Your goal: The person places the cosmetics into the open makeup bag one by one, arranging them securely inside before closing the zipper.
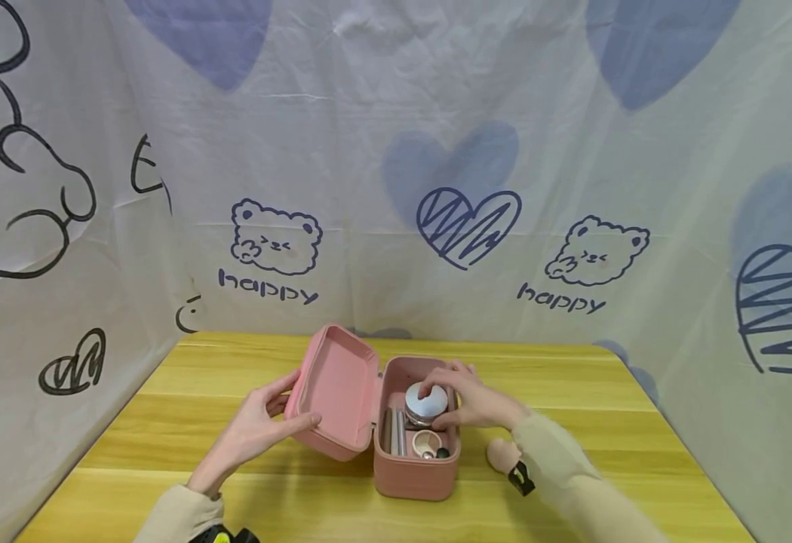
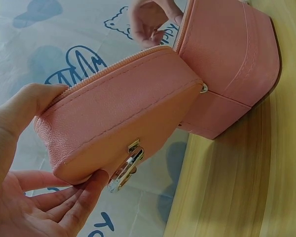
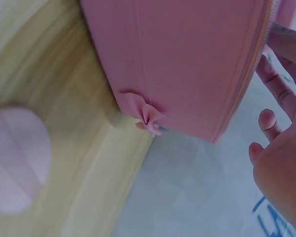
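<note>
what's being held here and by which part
The left hand holds the pink lid by its free end, thumb at the rim. The right hand touches the round silver-topped container; whether it grips cannot be told.

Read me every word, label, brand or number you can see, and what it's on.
"happy": on the backdrop cloth, under the left bear drawing.
"happy": same cloth, under the right bear drawing.
Partial lettering, left wrist view, same cloth: cut off, not safely readable.
Pink case and round silver-topped container: no readable text.
</note>
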Demonstrator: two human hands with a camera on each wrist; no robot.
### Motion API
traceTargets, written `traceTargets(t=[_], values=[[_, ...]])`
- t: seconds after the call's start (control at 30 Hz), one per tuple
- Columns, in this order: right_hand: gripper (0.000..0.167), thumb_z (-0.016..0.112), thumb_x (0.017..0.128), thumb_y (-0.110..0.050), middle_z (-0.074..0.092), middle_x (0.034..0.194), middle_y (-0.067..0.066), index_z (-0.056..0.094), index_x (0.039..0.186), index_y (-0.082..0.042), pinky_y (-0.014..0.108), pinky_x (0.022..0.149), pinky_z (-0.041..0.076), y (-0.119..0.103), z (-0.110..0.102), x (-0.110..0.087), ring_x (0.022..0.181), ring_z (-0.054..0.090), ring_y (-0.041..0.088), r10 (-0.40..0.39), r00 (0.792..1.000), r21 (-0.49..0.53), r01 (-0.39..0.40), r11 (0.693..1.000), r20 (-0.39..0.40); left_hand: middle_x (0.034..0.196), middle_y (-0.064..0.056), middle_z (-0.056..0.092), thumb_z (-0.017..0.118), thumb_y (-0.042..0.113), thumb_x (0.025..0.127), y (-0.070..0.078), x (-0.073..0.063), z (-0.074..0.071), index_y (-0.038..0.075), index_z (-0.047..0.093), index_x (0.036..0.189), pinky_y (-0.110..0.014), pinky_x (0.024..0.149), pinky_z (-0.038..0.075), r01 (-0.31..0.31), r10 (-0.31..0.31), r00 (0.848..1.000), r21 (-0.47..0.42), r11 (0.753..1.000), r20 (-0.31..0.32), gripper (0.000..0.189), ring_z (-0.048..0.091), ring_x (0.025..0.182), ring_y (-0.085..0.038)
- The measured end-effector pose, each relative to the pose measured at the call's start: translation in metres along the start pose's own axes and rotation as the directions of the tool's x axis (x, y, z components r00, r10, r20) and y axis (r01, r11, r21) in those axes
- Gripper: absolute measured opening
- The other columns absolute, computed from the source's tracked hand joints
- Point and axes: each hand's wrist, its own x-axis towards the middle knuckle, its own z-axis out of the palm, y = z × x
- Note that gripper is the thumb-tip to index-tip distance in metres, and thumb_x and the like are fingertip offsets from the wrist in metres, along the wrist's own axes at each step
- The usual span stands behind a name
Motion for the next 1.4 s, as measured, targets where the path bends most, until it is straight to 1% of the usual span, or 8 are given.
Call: traceTargets(t=[0.23,0.43,0.6,0.73,0.9,1.2,1.3,1.4], values=[[0.035,0.083,0.082,-0.017,0.07,0.113,0.0,0.068,0.113,-0.014,0.041,0.1,0.037,0.012,0.008,-0.02,0.109,0.052,0.023,0.022,0.974,0.107,0.002,0.994,-0.224,0.146,-0.031,0.051,0.077,0.019,0.087,0.0,0.0,0.001,-0.007,0.03,0.154,-0.016,0.091,0.052,0.0,0.0,1.0,0.003,1.0,-0.001,0.086,0.06,0.126,-0.039],[0.025,0.074,0.091,-0.012,0.069,0.109,0.01,0.069,0.115,-0.01,0.031,0.083,0.043,0.024,0.015,-0.036,0.098,0.053,0.014,0.154,0.889,0.196,-0.074,0.978,-0.431,0.146,-0.031,0.05,0.077,0.019,0.087,0.0,0.0,0.001,-0.008,0.03,0.154,-0.019,0.093,0.053,0.003,-0.003,1.0,0.007,1.0,-0.006,0.086,0.06,0.126,-0.039],[0.024,0.069,0.094,-0.009,0.067,0.108,0.013,0.068,0.117,-0.008,0.028,0.076,0.044,0.033,0.019,-0.052,0.091,0.053,0.01,0.237,0.826,0.31,-0.081,0.947,-0.511,0.146,-0.031,0.051,0.077,0.019,0.087,0.001,-0.001,0.002,-0.007,0.03,0.154,-0.021,0.094,0.055,0.008,-0.008,1.0,-0.004,1.0,-0.007,0.086,0.06,0.127,-0.039],[0.025,0.068,0.094,-0.006,0.066,0.106,0.005,0.067,0.119,-0.007,0.026,0.073,0.044,0.04,0.023,-0.068,0.089,0.054,0.006,0.274,0.79,0.36,-0.073,0.93,-0.549,0.146,-0.031,0.051,0.077,0.019,0.087,0.001,-0.001,0.002,-0.006,0.03,0.155,-0.019,0.092,0.055,0.01,-0.01,1.0,-0.011,1.0,-0.006,0.086,0.061,0.127,-0.038],[0.031,0.067,0.095,-0.008,0.063,0.109,-0.004,0.064,0.126,-0.007,0.027,0.072,0.044,0.052,0.025,-0.09,0.09,0.054,0.003,0.35,0.782,0.403,-0.139,0.904,-0.515,0.147,-0.031,0.05,0.077,0.019,0.087,0.001,-0.001,0.001,-0.007,0.03,0.155,-0.016,0.091,0.053,0.005,-0.005,1.0,-0.003,1.0,-0.005,0.086,0.06,0.127,-0.039],[0.051,0.074,0.091,-0.018,0.057,0.117,0.018,0.055,0.133,0.001,0.025,0.075,0.043,0.072,0.017,-0.113,0.09,0.05,0.012,0.533,0.807,0.509,-0.357,0.784,-0.256,0.147,-0.032,0.05,0.077,0.019,0.087,0.0,-0.001,0.001,-0.007,0.029,0.155,-0.017,0.092,0.054,0.0,0.0,1.0,-0.008,1.0,-0.002,0.086,0.061,0.127,-0.039],[0.058,0.078,0.087,-0.021,0.056,0.119,0.02,0.054,0.134,0.002,0.026,0.078,0.043,0.077,0.016,-0.117,0.094,0.05,0.019,0.561,0.809,0.489,-0.423,0.763,-0.176,0.147,-0.032,0.049,0.077,0.019,0.087,0.0,-0.001,0.001,-0.007,0.029,0.155,-0.017,0.092,0.054,-0.002,0.002,1.0,-0.006,1.0,-0.002,0.086,0.06,0.127,-0.039],[0.065,0.081,0.084,-0.024,0.055,0.122,0.021,0.052,0.135,0.002,0.027,0.079,0.042,0.08,0.015,-0.12,0.097,0.049,0.024,0.553,0.826,0.438,-0.461,0.772,-0.107,0.148,-0.031,0.049,0.077,0.019,0.087,0.0,-0.001,0.001,-0.007,0.029,0.155,-0.016,0.091,0.053,-0.004,0.004,1.0,-0.009,1.0,-0.001,0.086,0.06,0.127,-0.039]])
